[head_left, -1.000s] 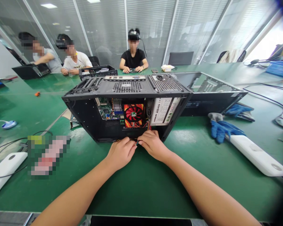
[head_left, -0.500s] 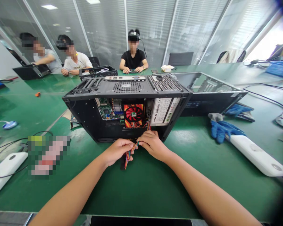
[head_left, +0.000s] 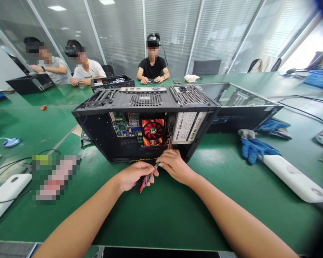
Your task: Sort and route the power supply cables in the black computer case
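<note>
A bundle of multicoloured power cables [head_left: 145, 182] runs between my hands in front of an open black computer case [head_left: 102, 139]. My left hand [head_left: 133, 175] is closed around the bundle, whose end hangs below the fingers. Higher up the same bundle, my right hand [head_left: 174, 165] pinches it near the lower edge of the case. Behind the right hand, wires rise toward the white-labelled power supply [head_left: 187, 127]. Inside the case are a red cooling fan [head_left: 153, 131] and a motherboard [head_left: 121, 125]. A yellow-black cable [head_left: 142, 159] lies along the case's lower edge.
On the right, blue gloves [head_left: 255, 148] lie against a white power strip [head_left: 296, 177]. Another power strip [head_left: 8, 197] is at left, with black cables. A second case [head_left: 239, 114] stands behind to the right. Several people sit across the green table [head_left: 161, 222].
My left hand has turned and opened out the bundle, so its coloured length and end now hang in view. My right hand stays nearly still. At far left, a person's arms and case shifted.
</note>
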Motion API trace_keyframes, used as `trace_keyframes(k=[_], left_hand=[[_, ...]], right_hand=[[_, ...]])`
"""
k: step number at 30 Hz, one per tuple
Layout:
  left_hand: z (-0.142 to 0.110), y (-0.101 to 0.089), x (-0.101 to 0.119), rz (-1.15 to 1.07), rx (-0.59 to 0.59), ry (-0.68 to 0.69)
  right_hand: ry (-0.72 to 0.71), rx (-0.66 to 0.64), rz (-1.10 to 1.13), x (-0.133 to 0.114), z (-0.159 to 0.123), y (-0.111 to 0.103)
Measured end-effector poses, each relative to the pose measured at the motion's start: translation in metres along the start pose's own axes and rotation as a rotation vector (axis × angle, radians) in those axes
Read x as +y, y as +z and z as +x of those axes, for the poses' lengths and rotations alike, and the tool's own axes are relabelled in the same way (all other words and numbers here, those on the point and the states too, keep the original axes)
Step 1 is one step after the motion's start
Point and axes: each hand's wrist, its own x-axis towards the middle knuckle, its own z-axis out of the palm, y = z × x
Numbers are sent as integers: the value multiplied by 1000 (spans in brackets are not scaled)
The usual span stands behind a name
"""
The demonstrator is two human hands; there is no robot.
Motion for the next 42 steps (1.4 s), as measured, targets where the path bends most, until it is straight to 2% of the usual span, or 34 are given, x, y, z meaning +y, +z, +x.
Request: trace_keyframes(k=[12, 19, 26, 32, 37, 42], left_hand=[[1, 3, 1, 165, 105, 67], [1, 4, 3, 438, 141, 140], [-1, 3, 3, 487, 139, 137], [-1, 5, 4, 567, 170, 197], [-2, 3, 3, 721, 207, 267], [-5, 5, 7, 979, 285, 349]], right_hand=[[-6, -15, 40, 0, 0, -1], [-10, -22, 10, 2, 0, 1], [-6, -11, 15, 1, 0, 0], [-18, -6, 8, 2, -1, 2], [-25, -12, -17, 4, -1, 3], [-27, -18, -20, 3, -1, 2]])
